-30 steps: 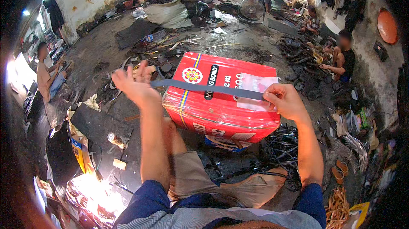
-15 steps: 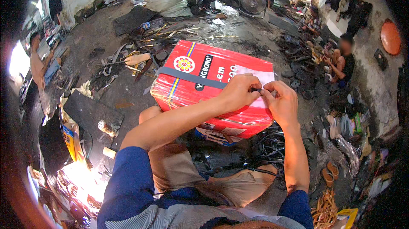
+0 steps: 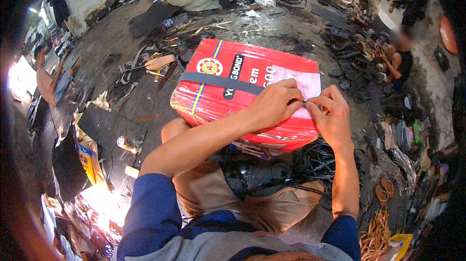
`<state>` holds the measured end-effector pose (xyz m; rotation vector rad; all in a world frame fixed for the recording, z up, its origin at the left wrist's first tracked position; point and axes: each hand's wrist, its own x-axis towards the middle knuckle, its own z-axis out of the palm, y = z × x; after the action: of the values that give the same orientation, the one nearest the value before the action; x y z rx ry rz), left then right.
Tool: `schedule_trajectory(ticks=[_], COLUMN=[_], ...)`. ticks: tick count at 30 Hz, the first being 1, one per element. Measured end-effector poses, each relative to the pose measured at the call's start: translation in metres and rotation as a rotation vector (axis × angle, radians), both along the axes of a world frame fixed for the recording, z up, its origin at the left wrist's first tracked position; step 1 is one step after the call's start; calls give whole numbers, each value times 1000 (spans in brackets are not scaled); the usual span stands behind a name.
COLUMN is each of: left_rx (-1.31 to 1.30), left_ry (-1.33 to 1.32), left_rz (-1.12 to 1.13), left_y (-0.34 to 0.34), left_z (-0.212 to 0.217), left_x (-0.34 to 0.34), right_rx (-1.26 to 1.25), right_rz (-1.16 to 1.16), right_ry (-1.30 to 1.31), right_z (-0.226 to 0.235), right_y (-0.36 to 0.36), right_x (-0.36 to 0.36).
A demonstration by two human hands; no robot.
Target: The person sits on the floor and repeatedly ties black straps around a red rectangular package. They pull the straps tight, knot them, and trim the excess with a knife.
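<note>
A red box (image 3: 206,103), its sides shiny with clear wrapping, stands in front of my bent legs. Across its top lies a flat dark grey strip (image 3: 221,81), which runs toward my left hand (image 3: 274,106) and passes out of sight behind it. That hand is closed, its fingertips pinching a small dark bit of strip above the box's right part. Opposite it, my right hand (image 3: 334,118) pinches the same dark bit between thumb and fingers. Whether this bit is the end of the long strip is hidden by my fingers.
Thin black strips (image 3: 318,159) lie heaped beside the box. A wooden foot-shaped form (image 3: 159,62) rests beyond it at left. Dark round pieces (image 3: 357,86) are piled at right, near a seated person (image 3: 400,62). Orange sandals (image 3: 384,191) lie at lower right.
The whole view has shifted slightly. My two hands' fingertips are a little farther apart, with the dark bit still held between them. The long strip still lies across the box.
</note>
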<state>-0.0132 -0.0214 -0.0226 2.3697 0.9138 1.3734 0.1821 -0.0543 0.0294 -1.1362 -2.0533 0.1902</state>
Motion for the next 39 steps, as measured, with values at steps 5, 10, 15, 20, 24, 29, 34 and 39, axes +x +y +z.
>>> schedule_trajectory(ticks=[5,10,15,20,24,29,34,39], left_rx=[-125,-187,-131,-130,-252,-172,-205,-266], left_ry=[-30,-106,-133,-124,3,137,34,-84], left_rz=[-35,-91,-27,12,28,-51,-107,-139], left_y=[-2,2,3,9,13,20,17,17], left_z=[6,0,-5,-5,8,28,28,15], left_x=[-8,-8,-9,1,-7,-5,11,19], right_rx=[-40,-107,-157,-513,-555,-459,-421,-645], right_rz=[113,21,7,-151,-7,-84,-137,3], right_ry=[-49,-49,121,527,794,799,771,999], right_z=[4,9,-11,-32,-41,-44,-55,-56], right_y=[3,-1,11,14,24,22,18,8], right_x=[4,1,6,10,-4,-1,4,4])
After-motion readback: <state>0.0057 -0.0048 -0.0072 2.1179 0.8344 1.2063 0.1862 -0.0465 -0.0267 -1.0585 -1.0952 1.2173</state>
